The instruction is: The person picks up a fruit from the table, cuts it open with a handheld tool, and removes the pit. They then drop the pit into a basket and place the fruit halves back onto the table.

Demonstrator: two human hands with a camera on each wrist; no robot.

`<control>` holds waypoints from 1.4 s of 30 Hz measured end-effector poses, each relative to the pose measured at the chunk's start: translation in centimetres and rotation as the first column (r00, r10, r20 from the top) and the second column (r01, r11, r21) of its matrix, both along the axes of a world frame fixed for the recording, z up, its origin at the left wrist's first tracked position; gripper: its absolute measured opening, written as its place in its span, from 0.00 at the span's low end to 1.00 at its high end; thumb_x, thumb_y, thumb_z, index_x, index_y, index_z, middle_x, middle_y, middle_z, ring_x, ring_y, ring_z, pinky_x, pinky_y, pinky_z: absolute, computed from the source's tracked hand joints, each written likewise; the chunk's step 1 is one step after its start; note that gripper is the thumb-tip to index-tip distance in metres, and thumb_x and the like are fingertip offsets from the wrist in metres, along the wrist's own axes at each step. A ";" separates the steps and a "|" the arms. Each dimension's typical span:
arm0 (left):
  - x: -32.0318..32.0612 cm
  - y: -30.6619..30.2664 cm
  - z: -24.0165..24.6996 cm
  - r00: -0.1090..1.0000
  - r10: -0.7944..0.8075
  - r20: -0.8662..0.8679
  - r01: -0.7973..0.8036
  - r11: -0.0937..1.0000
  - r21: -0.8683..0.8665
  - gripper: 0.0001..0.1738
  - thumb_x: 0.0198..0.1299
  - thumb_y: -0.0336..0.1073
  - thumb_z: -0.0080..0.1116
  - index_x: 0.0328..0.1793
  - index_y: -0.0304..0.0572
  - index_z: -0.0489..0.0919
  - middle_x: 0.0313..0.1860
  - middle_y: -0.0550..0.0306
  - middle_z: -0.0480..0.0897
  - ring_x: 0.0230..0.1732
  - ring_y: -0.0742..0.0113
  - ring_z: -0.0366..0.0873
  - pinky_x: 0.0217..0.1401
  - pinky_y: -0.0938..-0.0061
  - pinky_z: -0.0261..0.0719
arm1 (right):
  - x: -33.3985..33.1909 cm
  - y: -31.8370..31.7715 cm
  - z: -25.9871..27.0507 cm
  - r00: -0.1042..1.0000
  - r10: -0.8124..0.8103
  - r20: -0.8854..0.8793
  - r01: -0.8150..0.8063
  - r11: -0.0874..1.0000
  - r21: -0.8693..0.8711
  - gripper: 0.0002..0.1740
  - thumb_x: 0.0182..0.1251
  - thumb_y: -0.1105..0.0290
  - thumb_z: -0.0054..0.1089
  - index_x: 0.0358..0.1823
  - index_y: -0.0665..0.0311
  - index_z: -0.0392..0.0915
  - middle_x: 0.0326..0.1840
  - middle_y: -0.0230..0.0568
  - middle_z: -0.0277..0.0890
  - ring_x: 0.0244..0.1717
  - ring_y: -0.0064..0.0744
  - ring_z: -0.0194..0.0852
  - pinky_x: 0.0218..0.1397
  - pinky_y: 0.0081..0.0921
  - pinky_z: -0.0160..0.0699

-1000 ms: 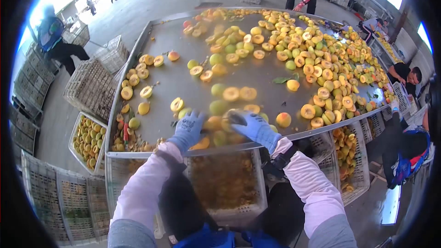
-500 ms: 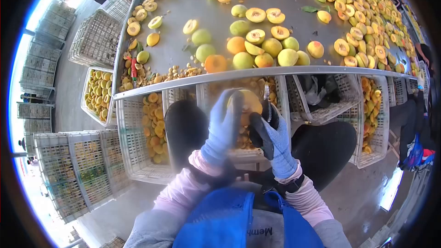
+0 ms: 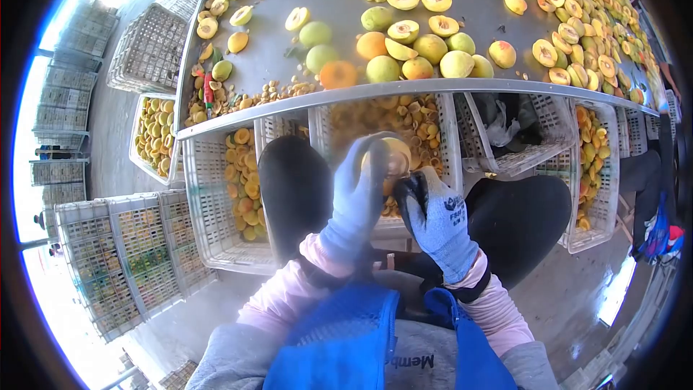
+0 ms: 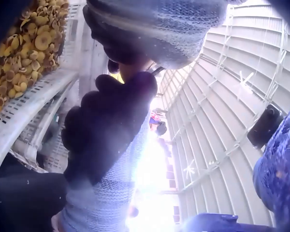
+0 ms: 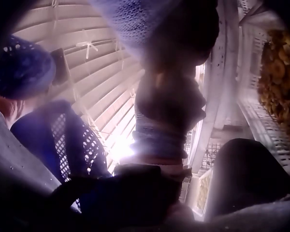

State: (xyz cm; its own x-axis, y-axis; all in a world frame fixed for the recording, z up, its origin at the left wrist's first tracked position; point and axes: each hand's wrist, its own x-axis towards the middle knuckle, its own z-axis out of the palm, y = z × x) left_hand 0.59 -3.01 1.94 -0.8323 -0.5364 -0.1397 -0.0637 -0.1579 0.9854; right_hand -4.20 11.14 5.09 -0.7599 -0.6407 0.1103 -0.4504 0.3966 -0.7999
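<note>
I read the fruit [image 3: 395,160] held in the air between both gloves, over the crate [image 3: 453,153] just below the table [image 3: 505,88] rim; left hand [image 3: 355,202] wraps it from the left, fingers curled over the top; right hand [image 3: 437,224] pinches its lower right side, so the fruit lies up-left of that grip; roundish, no clear long axis; both hands touching it; wrist views dark and blurred; any tool in the right hand, can't tell.

The left grip [image 3: 354,198] and right grip [image 3: 433,220] wear pale blue knit gloves [image 3: 345,218] with dark coated palms, the right one printed with a small mark. The person wears pink sleeves [image 3: 285,296], a black strap [image 3: 473,290] at the right wrist, a blue apron [image 3: 339,339] and dark trousers [image 3: 294,188].
</note>
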 end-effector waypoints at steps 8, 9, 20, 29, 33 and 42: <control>-0.6 0.1 2.7 0.990 -0.119 0.074 0.124 0.990 -0.070 0.18 0.70 0.42 0.50 0.53 0.33 0.77 0.36 0.56 0.80 0.37 0.75 0.76 0.44 0.79 0.74 | 0.7 0.8 -1.6 0.997 -0.024 -0.074 0.016 0.995 -0.102 0.18 0.63 0.68 0.61 0.48 0.71 0.68 0.36 0.51 0.80 0.35 0.51 0.82 0.33 0.37 0.77; -0.6 0.2 2.5 0.990 -0.117 0.076 0.124 0.988 -0.093 0.18 0.70 0.42 0.51 0.53 0.33 0.77 0.36 0.56 0.80 0.37 0.75 0.76 0.43 0.79 0.74 | 0.7 0.8 -1.7 1.000 -0.014 -0.027 0.012 0.996 -0.084 0.17 0.64 0.68 0.60 0.48 0.71 0.68 0.36 0.51 0.80 0.35 0.51 0.82 0.33 0.37 0.77; -1.2 0.3 4.0 0.952 -0.239 0.190 0.276 0.939 -0.203 0.16 0.71 0.39 0.49 0.50 0.30 0.77 0.40 0.59 0.79 0.42 0.75 0.72 0.48 0.79 0.71 | 2.5 0.9 -3.6 0.945 -0.039 0.323 0.147 0.938 -0.314 0.15 0.68 0.65 0.53 0.47 0.69 0.69 0.37 0.55 0.79 0.39 0.53 0.81 0.38 0.37 0.77; -1.4 1.4 2.4 0.989 -0.114 0.095 0.136 0.954 -0.268 0.16 0.68 0.40 0.52 0.48 0.32 0.78 0.34 0.54 0.80 0.34 0.75 0.74 0.37 0.77 0.73 | 1.8 0.8 -2.4 0.946 -0.043 0.320 0.120 0.967 -0.224 0.14 0.68 0.66 0.52 0.47 0.70 0.70 0.36 0.55 0.79 0.38 0.53 0.81 0.38 0.37 0.77; -2.4 -0.1 4.5 0.900 -0.274 0.340 0.355 0.911 -0.208 0.17 0.69 0.41 0.51 0.49 0.31 0.78 0.33 0.56 0.79 0.35 0.76 0.74 0.41 0.78 0.74 | 2.7 1.0 -4.4 0.837 -0.001 0.547 0.207 0.926 -0.314 0.16 0.68 0.68 0.52 0.51 0.72 0.70 0.37 0.54 0.79 0.39 0.48 0.81 0.40 0.36 0.77; -3.7 -1.4 2.7 0.782 -0.416 0.463 0.526 0.840 -0.133 0.21 0.67 0.47 0.53 0.47 0.32 0.79 0.29 0.54 0.80 0.30 0.69 0.76 0.38 0.73 0.75 | 3.1 1.6 -5.7 0.712 0.007 0.702 0.182 0.964 -0.193 0.20 0.72 0.67 0.48 0.60 0.72 0.66 0.40 0.45 0.77 0.37 0.32 0.77 0.39 0.29 0.76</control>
